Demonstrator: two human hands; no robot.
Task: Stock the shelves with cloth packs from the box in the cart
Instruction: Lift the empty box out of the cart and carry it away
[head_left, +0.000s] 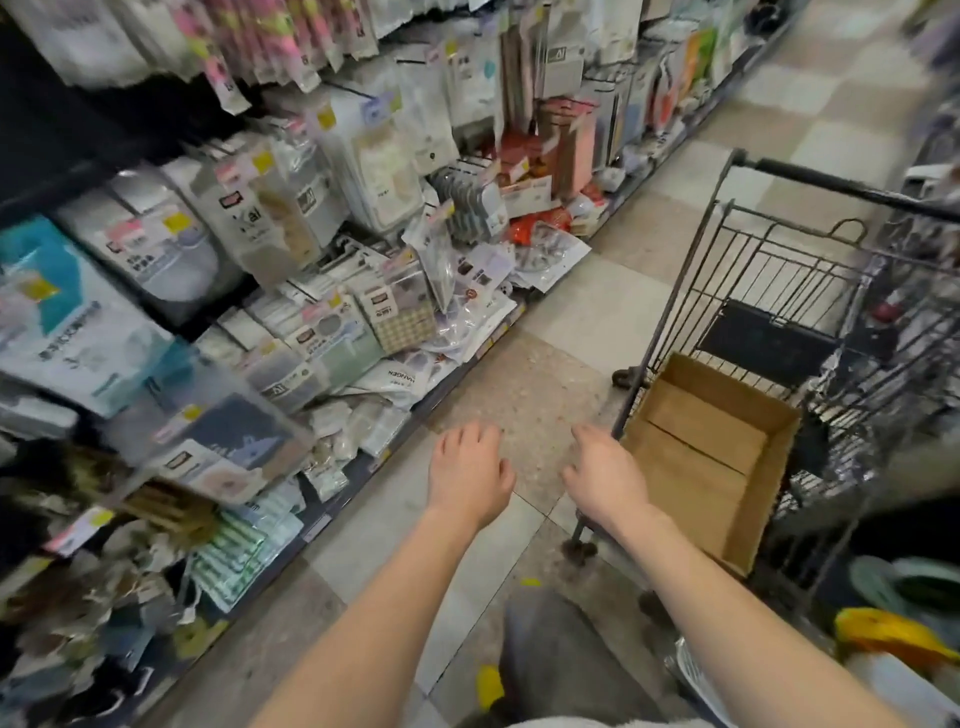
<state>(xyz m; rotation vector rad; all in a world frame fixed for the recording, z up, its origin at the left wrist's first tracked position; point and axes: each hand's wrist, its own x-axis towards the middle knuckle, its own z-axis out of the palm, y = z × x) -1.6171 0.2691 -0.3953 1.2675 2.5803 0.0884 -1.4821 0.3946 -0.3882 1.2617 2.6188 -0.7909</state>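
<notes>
**Between shelves and cart: both hands free, box showing bare cardboard**

Aisle room: the tiled floor (545, 364) runs as an open strip from 6 o'clock up to 1 o'clock. Its left edge is the base of the shelves (363, 467), and loose bags spill over that edge near the centre. Its right edge is the wire cart (779, 270), with one corner post and a front wheel (582, 551) at 5 o'clock. The cart's dark handle bar (841, 182) crosses at 2 o'clock.

Your hands: your left hand (470, 467) hangs over the floor at 6 o'clock, palm down, fingers loosely bent, gripping nothing. Your right hand (605, 473) is just beside it at 5 o'clock, also released and holding nothing. Its fingertips are close to the cart's corner post, but you cannot tell whether they touch.

Stock: flat clear-wrapped packs (171, 244) fill the shelves from 8 to 12 o'clock, some hanging, some stacked at a slant. Several show pale or grey folded material and yellow tags. Blur hides the print.

Containers: the box (769, 483) sits inside the cart at 4 o'clock, top open. Only its plain brown floor and the flap seam show. Behind it, a dark seat panel (763, 338) hangs on the cart's wire back. Green and yellow goods (893, 639) lie at the lower right, too blurred to name.
</notes>
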